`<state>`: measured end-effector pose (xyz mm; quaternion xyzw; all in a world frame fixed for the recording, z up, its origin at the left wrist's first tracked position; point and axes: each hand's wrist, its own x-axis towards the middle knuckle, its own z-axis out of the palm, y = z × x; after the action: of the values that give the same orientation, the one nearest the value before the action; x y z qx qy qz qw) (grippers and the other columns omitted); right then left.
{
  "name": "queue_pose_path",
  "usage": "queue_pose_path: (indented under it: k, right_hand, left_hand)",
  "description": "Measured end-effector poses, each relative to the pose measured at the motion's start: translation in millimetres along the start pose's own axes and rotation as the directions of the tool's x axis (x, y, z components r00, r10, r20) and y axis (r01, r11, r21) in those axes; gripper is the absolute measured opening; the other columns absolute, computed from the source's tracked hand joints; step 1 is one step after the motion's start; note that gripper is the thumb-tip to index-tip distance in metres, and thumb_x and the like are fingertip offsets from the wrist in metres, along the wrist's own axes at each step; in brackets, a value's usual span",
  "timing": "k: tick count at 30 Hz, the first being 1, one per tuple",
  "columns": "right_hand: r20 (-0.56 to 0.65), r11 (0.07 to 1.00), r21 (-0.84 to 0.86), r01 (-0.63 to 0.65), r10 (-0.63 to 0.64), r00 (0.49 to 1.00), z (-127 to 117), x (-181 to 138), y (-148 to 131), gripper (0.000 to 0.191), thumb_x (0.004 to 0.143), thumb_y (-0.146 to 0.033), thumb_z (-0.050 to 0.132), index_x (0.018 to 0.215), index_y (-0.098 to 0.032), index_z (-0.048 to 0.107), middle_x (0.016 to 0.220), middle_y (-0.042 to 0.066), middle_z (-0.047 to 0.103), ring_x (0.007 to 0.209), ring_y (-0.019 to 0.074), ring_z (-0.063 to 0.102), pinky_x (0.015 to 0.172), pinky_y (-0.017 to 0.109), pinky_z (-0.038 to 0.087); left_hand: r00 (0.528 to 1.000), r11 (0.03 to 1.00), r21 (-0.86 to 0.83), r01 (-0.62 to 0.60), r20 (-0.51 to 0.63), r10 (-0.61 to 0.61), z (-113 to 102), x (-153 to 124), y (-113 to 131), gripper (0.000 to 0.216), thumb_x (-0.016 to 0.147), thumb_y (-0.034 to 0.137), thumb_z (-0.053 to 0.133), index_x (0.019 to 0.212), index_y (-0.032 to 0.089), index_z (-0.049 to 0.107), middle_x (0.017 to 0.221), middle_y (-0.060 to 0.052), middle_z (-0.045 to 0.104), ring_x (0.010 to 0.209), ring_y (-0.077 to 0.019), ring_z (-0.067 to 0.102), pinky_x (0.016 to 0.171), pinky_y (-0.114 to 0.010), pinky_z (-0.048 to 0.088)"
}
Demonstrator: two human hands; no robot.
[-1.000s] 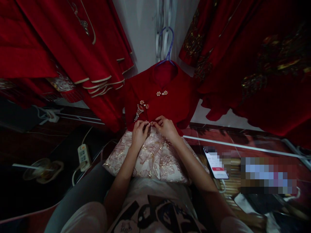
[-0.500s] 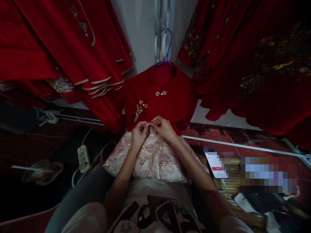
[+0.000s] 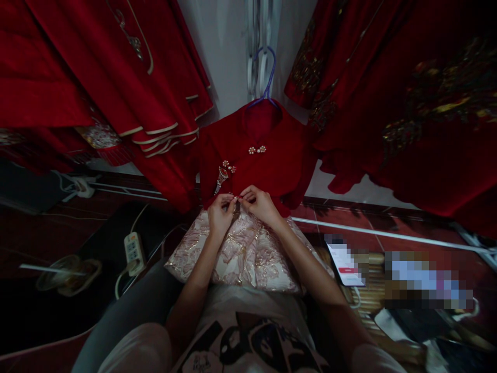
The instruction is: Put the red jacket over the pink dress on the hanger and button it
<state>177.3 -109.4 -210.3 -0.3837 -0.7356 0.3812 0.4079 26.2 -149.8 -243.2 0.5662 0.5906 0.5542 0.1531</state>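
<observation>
A red garment top (image 3: 267, 171) hangs on a blue hanger (image 3: 267, 77), joined to or lying over a pale pink and gold brocade skirt (image 3: 248, 259). Beaded flower clasps (image 3: 257, 150) sit below its collar, and a beaded tassel ornament (image 3: 223, 175) is on its left side. At the waist, my left hand (image 3: 222, 213) and my right hand (image 3: 259, 203) meet with pinched fingertips. Between them is something small at the red fabric's lower edge; the fingers mostly hide it, and I cannot make out its kind.
Red garments (image 3: 155, 77) hang at left, with more embroidered red garments (image 3: 388, 114) at right. A power strip (image 3: 134, 253) and a clear plastic cup with a straw (image 3: 66, 274) lie at left. A lit phone (image 3: 345, 264) rests on a bamboo surface (image 3: 373, 290) at right.
Both hands stay at the waist of the garment. My left hand has shifted very slightly left, and the fingertips have moved a little; the rest looks the same.
</observation>
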Motion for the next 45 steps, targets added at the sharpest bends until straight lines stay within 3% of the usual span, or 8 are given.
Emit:
queue_pose_path:
  k: [9,20,25,29,33,37,41,45]
  right_hand:
    - [0.006,1.000,0.004,-0.031,0.031,0.999,0.6,0.1,-0.7,0.014,0.080,-0.024,0.065,0.091,-0.017,0.062,0.080,0.003,0.069,0.073,0.0119,0.065,0.068,0.023,0.051]
    - [0.004,0.999,0.000,-0.042,0.042,0.999,1.3,0.8,0.1,0.016,0.081,-0.027,0.064,0.093,-0.017,0.062,0.079,0.003,0.069,0.073,0.0124,0.065,0.068,0.024,0.050]
    - [0.072,0.999,0.009,-0.035,0.034,0.997,-6.9,1.7,0.7,0.018,0.083,-0.029,0.060,0.096,-0.017,0.064,0.080,0.003,0.068,0.074,0.0121,0.064,0.070,0.025,0.050]
    - [0.199,0.982,0.154,-0.107,0.075,0.977,-21.8,1.6,-5.0,0.026,0.083,-0.036,0.061,0.097,-0.015,0.062,0.081,0.004,0.065,0.069,0.0115,0.061,0.061,0.024,0.051]
    - [0.312,0.962,0.236,-0.134,0.055,0.948,-37.1,0.2,-14.6,0.029,0.081,-0.040,0.062,0.094,-0.014,0.060,0.086,0.005,0.065,0.064,0.0093,0.059,0.058,0.024,0.052]
    - [0.322,0.962,0.246,-0.116,0.032,0.946,-43.1,0.0,-16.6,0.028,0.082,-0.040,0.063,0.094,-0.015,0.060,0.084,0.004,0.065,0.062,0.0082,0.058,0.059,0.024,0.050]
    - [0.327,0.965,0.240,-0.107,0.023,0.945,-39.8,1.2,-11.9,0.029,0.082,-0.040,0.063,0.095,-0.014,0.060,0.084,0.004,0.065,0.061,0.0084,0.058,0.059,0.024,0.049]
    - [0.333,0.968,0.225,-0.111,0.031,0.943,-36.1,2.0,-9.0,0.030,0.082,-0.041,0.062,0.096,-0.014,0.061,0.082,0.004,0.066,0.062,0.0085,0.058,0.059,0.024,0.049]
  left_hand:
    - [0.998,0.995,-0.088,-0.051,0.027,0.054,0.2,0.9,-5.2,0.018,0.083,0.034,0.062,0.092,0.018,0.060,0.092,-0.005,0.065,0.087,-0.0152,0.064,0.084,-0.031,0.054]
    - [0.999,0.992,-0.125,-0.001,0.042,0.006,0.4,-1.8,-0.7,0.016,0.084,0.034,0.061,0.089,0.019,0.061,0.087,-0.003,0.066,0.083,-0.0137,0.064,0.080,-0.027,0.052]
    - [0.978,0.968,-0.232,0.092,0.206,-0.044,-0.8,4.7,-1.0,0.018,0.083,0.035,0.061,0.089,0.018,0.062,0.088,-0.004,0.067,0.084,-0.0136,0.064,0.079,-0.025,0.050]
    - [0.979,0.939,-0.298,0.173,0.160,-0.130,-0.7,27.5,5.9,0.022,0.084,0.035,0.060,0.099,0.019,0.063,0.085,-0.003,0.065,0.076,-0.0121,0.062,0.070,-0.023,0.050]
    - [0.960,0.847,-0.454,0.275,0.180,-0.215,2.6,59.7,20.9,0.020,0.084,0.033,0.060,0.095,0.017,0.065,0.094,-0.005,0.067,0.073,-0.0110,0.063,0.072,-0.025,0.052]
    - [0.894,0.654,-0.613,0.443,0.245,-0.376,6.9,78.6,30.7,0.016,0.083,0.027,0.064,0.092,0.015,0.066,0.090,-0.006,0.069,0.072,-0.0101,0.064,0.080,-0.029,0.052]
    - [0.860,0.514,-0.705,0.489,0.294,-0.416,8.2,84.9,26.5,0.014,0.077,0.022,0.071,0.087,0.013,0.069,0.093,-0.007,0.071,0.080,-0.0098,0.065,0.087,-0.026,0.049]
    - [0.828,0.457,-0.714,0.530,0.320,-0.460,11.2,92.1,16.1,0.016,0.073,0.024,0.075,0.084,0.013,0.071,0.093,-0.007,0.072,0.082,-0.0104,0.065,0.087,-0.026,0.049]
